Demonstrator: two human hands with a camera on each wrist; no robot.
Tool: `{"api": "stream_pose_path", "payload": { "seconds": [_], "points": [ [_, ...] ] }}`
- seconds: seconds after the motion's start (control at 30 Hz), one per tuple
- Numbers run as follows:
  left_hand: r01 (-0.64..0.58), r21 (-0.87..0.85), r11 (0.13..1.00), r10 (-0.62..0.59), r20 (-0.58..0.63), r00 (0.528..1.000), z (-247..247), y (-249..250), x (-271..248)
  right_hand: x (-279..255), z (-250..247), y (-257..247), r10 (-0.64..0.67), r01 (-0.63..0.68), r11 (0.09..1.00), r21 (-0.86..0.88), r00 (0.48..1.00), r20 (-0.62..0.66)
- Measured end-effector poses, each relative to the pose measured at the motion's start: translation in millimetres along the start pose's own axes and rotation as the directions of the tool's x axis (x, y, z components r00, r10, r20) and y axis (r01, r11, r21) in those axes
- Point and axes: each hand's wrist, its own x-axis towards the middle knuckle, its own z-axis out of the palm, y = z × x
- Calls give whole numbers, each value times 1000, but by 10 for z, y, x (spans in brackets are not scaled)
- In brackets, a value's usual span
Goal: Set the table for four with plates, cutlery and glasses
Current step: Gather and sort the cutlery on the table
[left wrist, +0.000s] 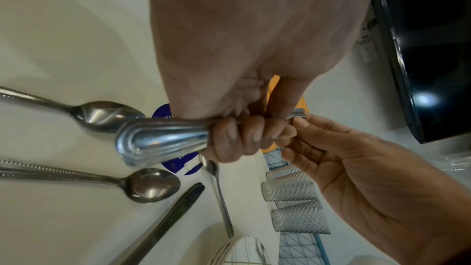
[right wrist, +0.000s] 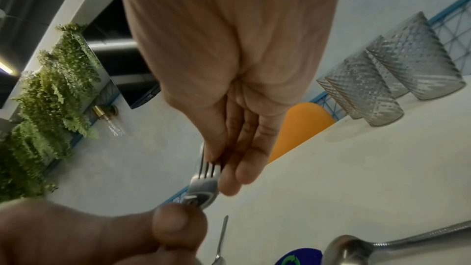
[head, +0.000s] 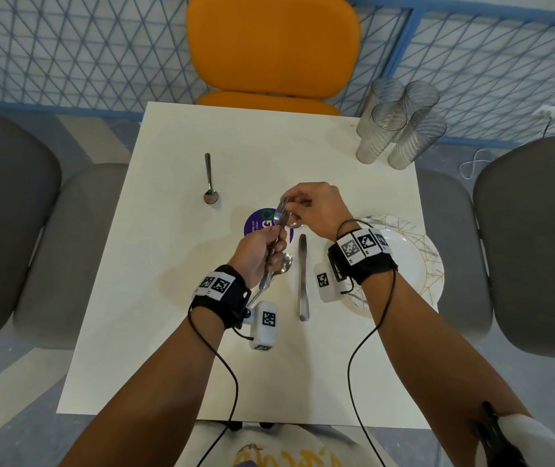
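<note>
Silver forks [head: 281, 219], spoons [head: 211, 196] and a knife [head: 303, 278] gleam on a cream-white table [head: 154, 298] bearing a round purple sticker [head: 256, 224] with a green ring. Clear ribbed glasses [head: 401, 124] stand far right; white plates [head: 414, 261] veined in gold and grey lie right. An orange chair [head: 272, 45] faces grey chairs [head: 9, 210] before blue lattice fencing [head: 84, 48].
</note>
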Motion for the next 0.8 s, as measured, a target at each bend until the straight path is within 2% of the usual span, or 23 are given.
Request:
{"api": "stream_pose_path", "payload": {
  "seconds": [0.27, 0.33, 0.37, 0.4, 0.43, 0.47, 0.5, 0.57, 0.6, 0.67, 0.8],
  "points": [
    [-24, -14, 1000, 23, -18, 1000, 31, -103, 105, 1, 51, 107, 39, -40, 999, -4, 998, -41],
    [-67, 46, 997, 72, -110, 991, 58, -143, 112, -2, 53, 211, 69, -69, 998, -1, 996, -57],
    [-99, 166, 981, 131, -192, 973, 49, -190, 132, -10, 47, 265, 87, -87, 996, 2, 994, -65],
    [-116, 347, 931, 219, -274, 937, 18, -264, 177, -17, 37, 329, 102, -102, 995, -1, 992, -73],
    [-98, 526, 845, 305, -322, 896, -6, -335, 188, -29, 29, 394, 116, -117, 993, -11, 990, -77],
    [-63, 676, 734, 368, -318, 874, -43, -414, 202, -41, 26, 460, 128, -130, 991, -25, 989, -78],
    [-32, 784, 620, 401, -282, 872, -100, -520, 249, -56, 32, 526, 140, -143, 989, -44, 987, -74],
    [13, 888, 459, 373, -206, 905, -182, -718, 315, -83, 68, 646, 155, -160, 984, -81, 986, -64],
    [27, 910, 413, 351, -187, 917, -197, -787, 331, -99, 92, 687, 157, -163, 981, -102, 986, -59],
    [38, 924, 381, 340, -178, 924, -216, -865, 353, -125, 146, 748, 159, -165, 977, -138, 986, -54],
    [10, 943, 332, 421, -158, 893, -291, -938, 395, -140, 254, 810, 153, -156, 969, -192, 988, -31]
  ]
}}
